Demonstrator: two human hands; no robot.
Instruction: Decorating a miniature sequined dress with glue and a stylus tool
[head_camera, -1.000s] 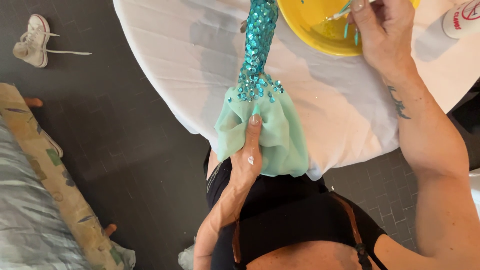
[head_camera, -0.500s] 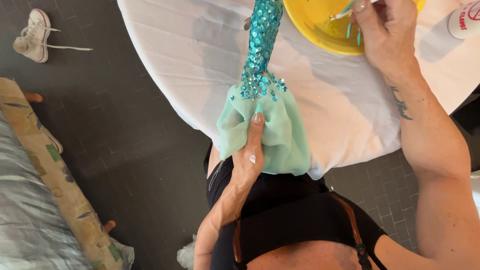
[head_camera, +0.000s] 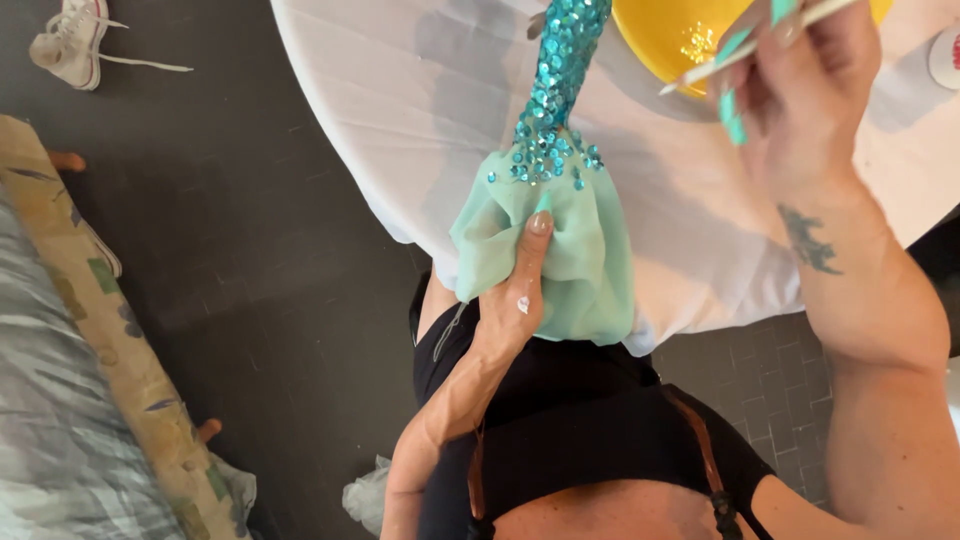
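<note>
Clearly soft work piece: a mint green chiffon cloth (head_camera: 560, 250) bunched at the near edge of the round table with a white cloth (head_camera: 400, 110), part of it drooping over the rim.
Sequined stem: a narrow turquoise sequin-covered piece (head_camera: 560, 70) rises from the gathered fabric toward the far side, with loose-looking sequins scattered at its base.
Left hand (head_camera: 515, 300): closed around the bunched chiffon, thumb laid flat up the fabric.
Right hand (head_camera: 800, 90): fingers pinching a thin white stick (head_camera: 760, 42) over the yellow bowl (head_camera: 680, 40).
Handling: judged light, limp and slippery; sequins probably shed easily.
Hold: best gripped at the gathered fabric below the sequins, not on the beaded stem.
Floor, left: white sneaker (head_camera: 70, 45).
</note>
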